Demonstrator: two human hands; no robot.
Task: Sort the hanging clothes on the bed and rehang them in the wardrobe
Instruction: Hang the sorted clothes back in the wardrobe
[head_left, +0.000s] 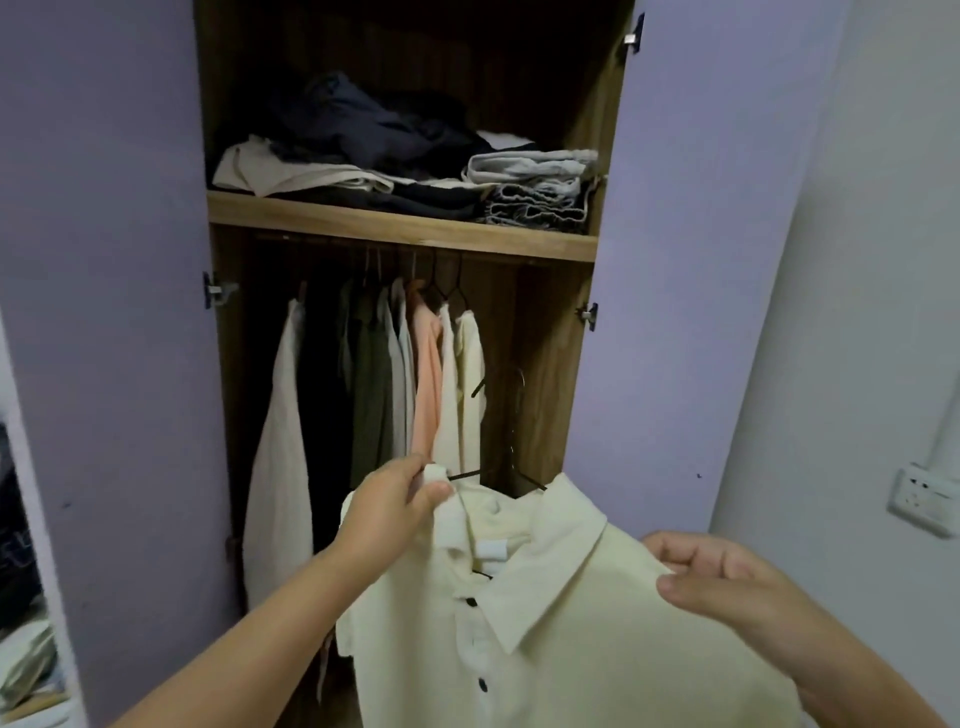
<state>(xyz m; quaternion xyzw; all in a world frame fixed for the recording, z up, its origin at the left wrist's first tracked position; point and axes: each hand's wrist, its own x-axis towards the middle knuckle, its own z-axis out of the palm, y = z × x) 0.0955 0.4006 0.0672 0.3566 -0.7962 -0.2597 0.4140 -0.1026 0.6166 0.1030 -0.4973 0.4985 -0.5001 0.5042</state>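
Note:
A pale yellow collared shirt (561, 639) with dark buttons hangs on a thin black hanger (511, 457) in front of the open wardrobe (405, 236). My left hand (395, 499) pinches the shirt's left collar edge near the hanger arm. My right hand (727, 582) pinches the right shoulder of the shirt. The hanger's hook rises toward the right side of the wardrobe, below the rail (363, 244). Several shirts (400, 374), white, dark, olive, peach and cream, hang on the rail to the left of the hook.
Folded clothes (395, 161) are stacked on the shelf above the rail. Both lilac wardrobe doors (114, 312) stand open on either side. A wall socket (924, 499) is on the right wall. Free rail space lies at the right end.

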